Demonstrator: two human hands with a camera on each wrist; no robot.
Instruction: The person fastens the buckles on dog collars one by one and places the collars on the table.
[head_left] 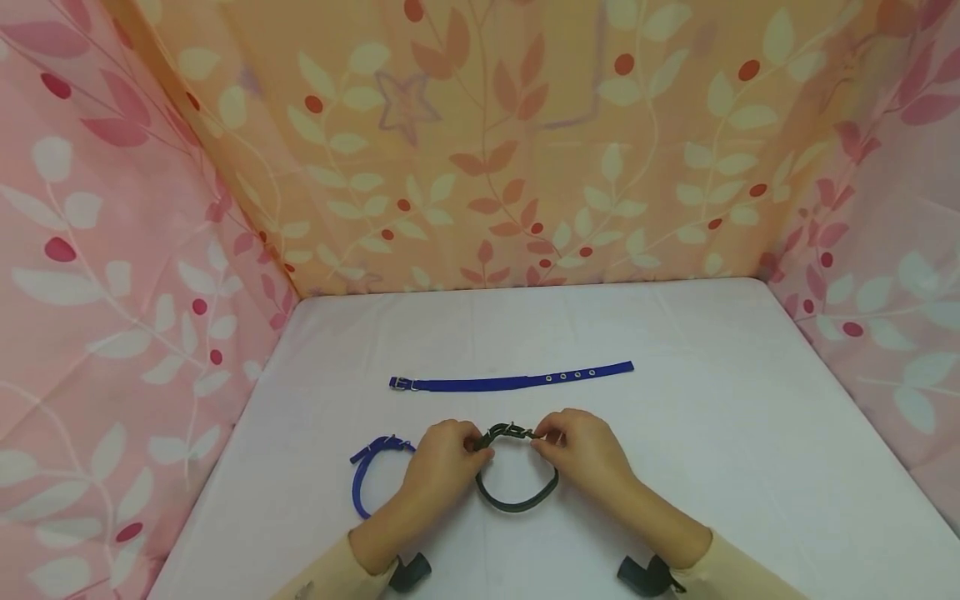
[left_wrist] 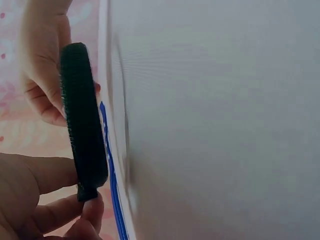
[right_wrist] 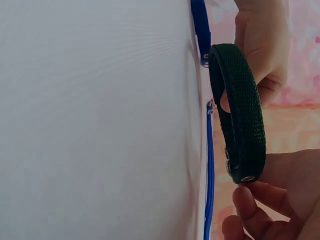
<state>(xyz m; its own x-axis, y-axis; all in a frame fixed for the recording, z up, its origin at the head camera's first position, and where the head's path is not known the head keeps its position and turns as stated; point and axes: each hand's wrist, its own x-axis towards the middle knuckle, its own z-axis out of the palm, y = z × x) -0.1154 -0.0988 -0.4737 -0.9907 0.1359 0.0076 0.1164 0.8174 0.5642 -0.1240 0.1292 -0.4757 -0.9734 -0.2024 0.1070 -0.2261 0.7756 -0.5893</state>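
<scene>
A dark green webbing collar, closed into a loop with its buckle at the far side, is held up over the white table between two hands. On the left of the buckle, the left hand pinches the band between thumb and fingers. Opposite it, the right hand pinches the band just right of the buckle. In the left wrist view the woven collar is seen edge-on, raised off the cloth. A metal eyelet shows near the right fingertips on the collar in the right wrist view.
Beyond the hands a blue collar lies stretched out, buckle to the left, eyelets to the right. Another blue collar, buckled into a loop, lies partly hidden behind the left hand and forearm. Floral curtains enclose the white table.
</scene>
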